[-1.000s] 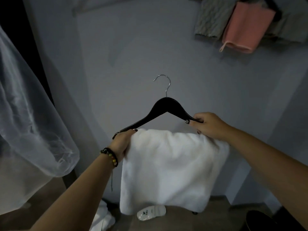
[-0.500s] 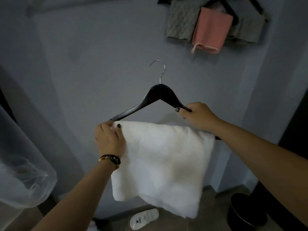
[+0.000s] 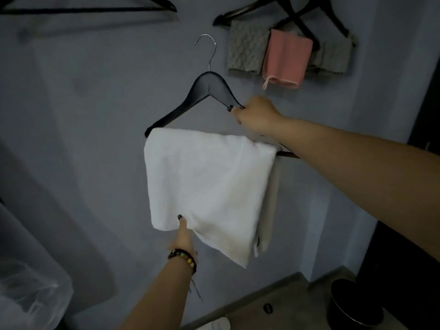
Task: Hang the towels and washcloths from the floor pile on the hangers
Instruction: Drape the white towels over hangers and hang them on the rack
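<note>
A white towel (image 3: 207,184) hangs folded over the bar of a black wooden hanger (image 3: 207,91) with a chrome hook, held up in front of the grey-blue wall. My right hand (image 3: 256,114) grips the hanger's right shoulder. My left hand (image 3: 183,234), with a bead bracelet on the wrist, pinches the towel's lower left edge, thumb on the front. A back layer of the towel hangs lower at the right.
Above right, black hangers (image 3: 297,10) carry grey cloths (image 3: 245,48) and a pink washcloth (image 3: 285,58). An empty black hanger (image 3: 95,9) is at top left. Clear plastic sheeting (image 3: 31,289) sits lower left. A black round bin (image 3: 352,303) stands on the floor at lower right.
My left hand left the hanger's left end and dropped to the towel's bottom edge. The hanger and towel rose toward the hung cloths, and my view tilted up.
</note>
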